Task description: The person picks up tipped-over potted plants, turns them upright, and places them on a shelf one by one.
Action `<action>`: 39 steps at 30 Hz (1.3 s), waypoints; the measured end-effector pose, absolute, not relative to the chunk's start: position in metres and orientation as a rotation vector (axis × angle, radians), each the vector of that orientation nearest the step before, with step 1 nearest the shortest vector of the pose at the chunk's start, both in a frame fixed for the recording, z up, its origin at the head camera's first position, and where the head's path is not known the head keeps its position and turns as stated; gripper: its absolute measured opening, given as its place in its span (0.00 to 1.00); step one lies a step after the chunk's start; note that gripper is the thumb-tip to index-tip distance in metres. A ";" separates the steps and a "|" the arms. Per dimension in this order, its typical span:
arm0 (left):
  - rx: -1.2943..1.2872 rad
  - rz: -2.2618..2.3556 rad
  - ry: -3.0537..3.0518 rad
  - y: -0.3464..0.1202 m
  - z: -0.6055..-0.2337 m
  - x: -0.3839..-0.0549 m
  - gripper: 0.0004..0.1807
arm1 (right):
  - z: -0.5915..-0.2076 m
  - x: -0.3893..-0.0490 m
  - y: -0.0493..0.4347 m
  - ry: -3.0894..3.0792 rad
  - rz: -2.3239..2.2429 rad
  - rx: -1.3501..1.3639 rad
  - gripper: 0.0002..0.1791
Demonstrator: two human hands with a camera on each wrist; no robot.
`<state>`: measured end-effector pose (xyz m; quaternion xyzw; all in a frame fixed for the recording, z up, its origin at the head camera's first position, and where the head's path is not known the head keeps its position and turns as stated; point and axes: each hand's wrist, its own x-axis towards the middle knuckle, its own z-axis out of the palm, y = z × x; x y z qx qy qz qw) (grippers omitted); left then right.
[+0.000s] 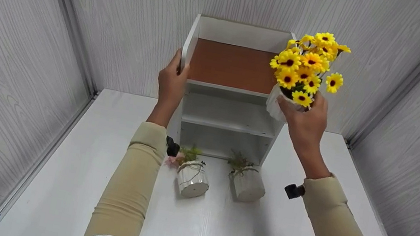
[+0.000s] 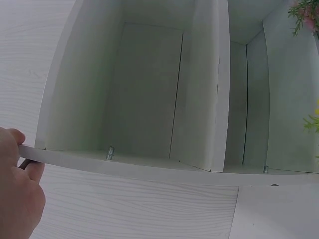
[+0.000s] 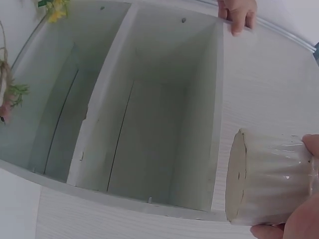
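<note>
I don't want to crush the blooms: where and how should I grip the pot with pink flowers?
Probably grip the pot round its middle, from above, across its width: it lies on its side, base end nearest, pink flowers at the far end.

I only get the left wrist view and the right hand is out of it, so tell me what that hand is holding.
Observer: The right hand grips a white flowerpot with yellow flowers.

Operator: Describe the shelf unit top; I only see inside its compartments.

Observer: Its top surface is reddish brown.

Operator: Pink flowers poke in at my right edge. Tell me how their pot lies.

Observer: Their pot lies on its side, base toward the person.
</note>
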<state>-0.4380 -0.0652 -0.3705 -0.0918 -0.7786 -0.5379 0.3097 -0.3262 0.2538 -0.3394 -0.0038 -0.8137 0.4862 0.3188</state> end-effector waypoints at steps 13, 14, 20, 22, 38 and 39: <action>-0.282 -1.439 -2.032 -0.060 -0.380 -0.422 0.29 | -0.343 -0.344 0.247 -2.144 1.248 -0.053 0.46; -0.281 -1.438 -2.035 -0.059 -0.380 -0.422 0.29 | -0.343 -0.346 0.247 -2.138 1.245 -0.050 0.45; -0.275 -1.442 -2.054 -0.056 -0.380 -0.423 0.29 | -0.345 -0.357 0.244 -2.111 1.257 -0.049 0.45; -0.270 -1.446 -2.056 -0.055 -0.380 -0.423 0.29 | -0.345 -0.359 0.243 -2.101 1.261 -0.050 0.45; -0.290 -1.439 -2.016 -0.061 -0.383 -0.425 0.29 | -0.342 -0.380 0.231 -2.069 1.358 -0.014 0.44; -0.289 -1.443 -2.020 -0.061 -0.384 -0.424 0.29 | -0.343 -0.382 0.231 -2.061 1.361 -0.016 0.45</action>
